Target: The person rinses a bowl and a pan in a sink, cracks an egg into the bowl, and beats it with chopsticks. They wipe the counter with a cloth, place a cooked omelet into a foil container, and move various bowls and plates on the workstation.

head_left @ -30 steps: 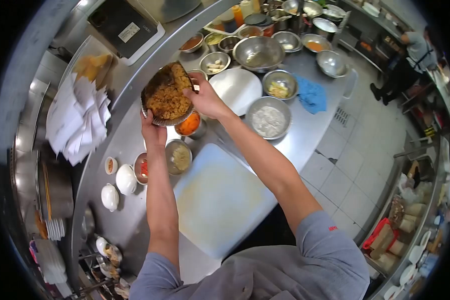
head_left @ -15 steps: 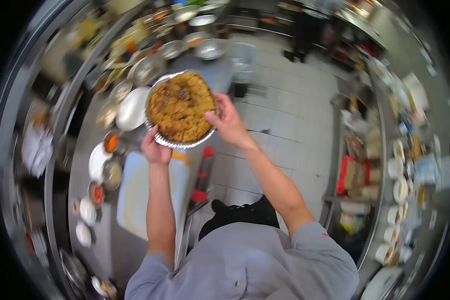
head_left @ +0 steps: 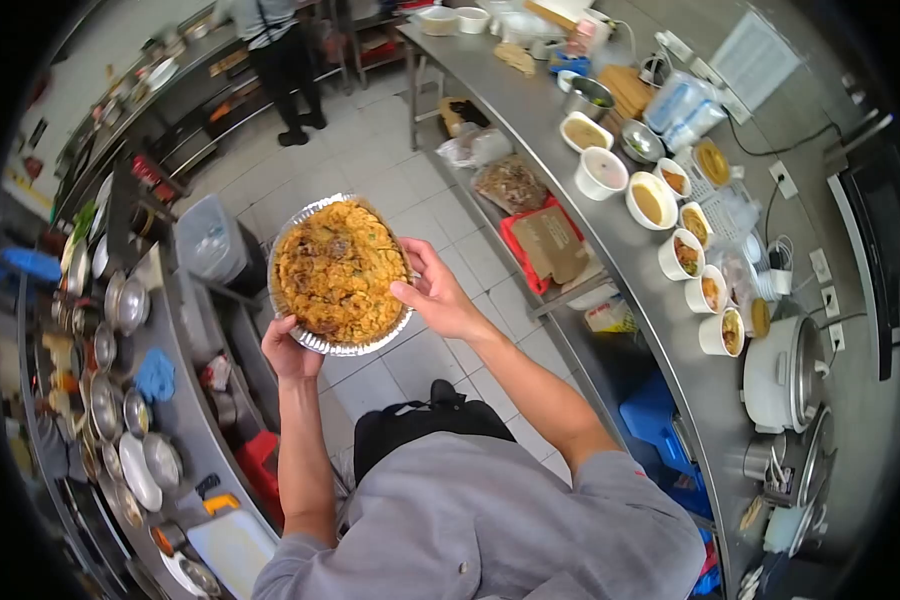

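Note:
Between my two hands is a round foil pan (head_left: 342,347) filled with browned, crumbly-looking food (head_left: 338,268), held out over the floor. My left hand (head_left: 292,350) grips the lower left of the rim, its thumb up on the edge. On the right side, my right hand (head_left: 436,293) is closed on the pan's rim, with the thumb over the top edge and the other fingers partly hidden behind it. The pan tilts a little toward me, so the whole top of the food shows.
A steel counter (head_left: 610,250) on the right bears several white bowls (head_left: 650,200) of food and a rice cooker (head_left: 782,375). To the left, another counter (head_left: 195,440) carries metal bowls, a blue cloth (head_left: 155,375) and a cutting board (head_left: 232,548). A bin (head_left: 210,240) and a person (head_left: 275,60) are ahead.
My view and body have turned right, away from the left counter. The pan, still in both hands, is now over the floor between the counters, and the right counter shows more fully.

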A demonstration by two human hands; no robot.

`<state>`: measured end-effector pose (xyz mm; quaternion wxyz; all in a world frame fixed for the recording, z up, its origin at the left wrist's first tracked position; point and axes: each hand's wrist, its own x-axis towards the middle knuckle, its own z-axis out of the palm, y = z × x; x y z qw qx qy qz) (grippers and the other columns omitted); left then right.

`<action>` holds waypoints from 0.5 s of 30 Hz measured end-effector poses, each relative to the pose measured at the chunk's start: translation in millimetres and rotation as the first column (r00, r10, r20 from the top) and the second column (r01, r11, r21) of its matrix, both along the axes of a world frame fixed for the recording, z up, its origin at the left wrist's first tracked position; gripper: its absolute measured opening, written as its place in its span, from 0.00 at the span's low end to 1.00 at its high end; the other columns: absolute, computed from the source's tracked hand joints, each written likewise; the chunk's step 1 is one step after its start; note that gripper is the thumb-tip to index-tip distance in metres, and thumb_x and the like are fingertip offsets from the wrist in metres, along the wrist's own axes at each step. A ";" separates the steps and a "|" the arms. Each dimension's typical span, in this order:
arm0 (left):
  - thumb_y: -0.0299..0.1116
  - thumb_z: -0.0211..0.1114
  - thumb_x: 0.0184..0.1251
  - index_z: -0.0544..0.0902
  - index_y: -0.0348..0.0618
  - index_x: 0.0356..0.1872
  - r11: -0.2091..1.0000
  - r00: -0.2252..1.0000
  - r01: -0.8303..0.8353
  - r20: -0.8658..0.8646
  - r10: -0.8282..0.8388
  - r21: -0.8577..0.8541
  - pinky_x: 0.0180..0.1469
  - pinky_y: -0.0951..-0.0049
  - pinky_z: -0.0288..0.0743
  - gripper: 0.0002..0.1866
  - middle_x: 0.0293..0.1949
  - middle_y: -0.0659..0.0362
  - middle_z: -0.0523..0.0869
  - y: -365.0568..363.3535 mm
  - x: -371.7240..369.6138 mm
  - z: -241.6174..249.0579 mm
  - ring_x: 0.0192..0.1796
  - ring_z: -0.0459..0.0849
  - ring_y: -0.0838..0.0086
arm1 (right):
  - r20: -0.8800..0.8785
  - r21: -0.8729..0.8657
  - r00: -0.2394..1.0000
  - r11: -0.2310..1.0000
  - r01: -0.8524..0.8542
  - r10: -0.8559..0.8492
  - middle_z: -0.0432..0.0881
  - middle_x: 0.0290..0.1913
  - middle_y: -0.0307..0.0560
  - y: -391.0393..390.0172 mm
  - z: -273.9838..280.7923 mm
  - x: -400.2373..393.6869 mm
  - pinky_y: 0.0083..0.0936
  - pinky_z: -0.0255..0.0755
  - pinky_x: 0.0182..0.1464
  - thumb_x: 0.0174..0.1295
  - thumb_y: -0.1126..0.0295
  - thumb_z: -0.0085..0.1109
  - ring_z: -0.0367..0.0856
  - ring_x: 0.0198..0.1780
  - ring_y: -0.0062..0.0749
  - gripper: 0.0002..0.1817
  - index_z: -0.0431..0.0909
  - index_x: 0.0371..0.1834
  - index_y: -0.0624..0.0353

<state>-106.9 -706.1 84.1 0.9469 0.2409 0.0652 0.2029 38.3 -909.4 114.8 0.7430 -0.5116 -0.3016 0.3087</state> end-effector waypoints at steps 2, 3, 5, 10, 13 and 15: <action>0.30 0.55 0.57 0.70 0.29 0.62 0.997 0.997 0.075 -0.036 -0.075 -0.003 0.66 0.53 0.69 0.29 0.60 0.46 0.78 -15.0 43.8 -2.9 0.62 0.77 0.53 | -0.029 0.017 0.997 0.997 0.077 -0.077 0.63 0.68 0.52 -25.7 -3.8 27.5 0.27 0.70 0.61 0.67 0.77 0.54 0.71 0.62 0.28 0.30 0.54 0.70 0.60; 0.30 0.55 0.57 0.70 0.29 0.62 0.993 0.992 0.114 -0.055 -0.114 -0.003 0.66 0.53 0.69 0.29 0.60 0.45 0.78 -22.6 68.1 -5.7 0.62 0.77 0.53 | -0.059 0.016 0.993 0.994 0.107 -0.106 0.64 0.68 0.51 -38.0 -9.5 43.1 0.27 0.68 0.62 0.67 0.76 0.54 0.70 0.63 0.28 0.30 0.54 0.70 0.60; 0.32 0.56 0.58 0.70 0.29 0.62 0.975 0.974 0.220 -0.062 -0.220 -0.002 0.66 0.54 0.69 0.29 0.60 0.45 0.78 -33.4 114.2 -15.4 0.61 0.77 0.53 | -0.117 0.008 0.978 0.985 0.172 -0.170 0.66 0.67 0.49 -58.8 -21.2 72.0 0.27 0.65 0.65 0.67 0.75 0.55 0.67 0.66 0.28 0.30 0.54 0.71 0.60; 0.34 0.57 0.58 0.69 0.28 0.62 0.925 0.922 0.377 -0.114 -0.370 0.046 0.67 0.53 0.68 0.31 0.61 0.43 0.76 -53.6 233.2 -41.7 0.63 0.76 0.53 | -0.127 -0.026 0.931 0.939 0.342 -0.343 0.66 0.68 0.47 -89.5 -57.5 151.8 0.26 0.62 0.67 0.67 0.75 0.56 0.65 0.68 0.27 0.32 0.54 0.71 0.60; 0.32 0.57 0.56 0.66 0.34 0.66 0.887 0.883 0.461 -0.121 -0.454 0.029 0.66 0.55 0.69 0.33 0.62 0.45 0.75 -46.5 312.2 -64.5 0.64 0.75 0.55 | -0.101 -0.032 0.890 0.896 0.444 -0.445 0.67 0.67 0.49 -88.9 -72.9 206.1 0.25 0.66 0.64 0.67 0.75 0.56 0.66 0.66 0.27 0.32 0.53 0.72 0.60; 0.30 0.56 0.56 0.60 0.41 0.70 0.860 0.852 0.510 -0.143 -0.504 0.010 0.67 0.57 0.68 0.37 0.65 0.49 0.71 -45.9 362.0 -66.6 0.66 0.71 0.58 | -0.155 -0.047 0.843 0.857 0.514 -0.514 0.67 0.67 0.49 -85.6 -91.4 242.4 0.27 0.62 0.67 0.67 0.74 0.58 0.65 0.68 0.29 0.32 0.54 0.71 0.61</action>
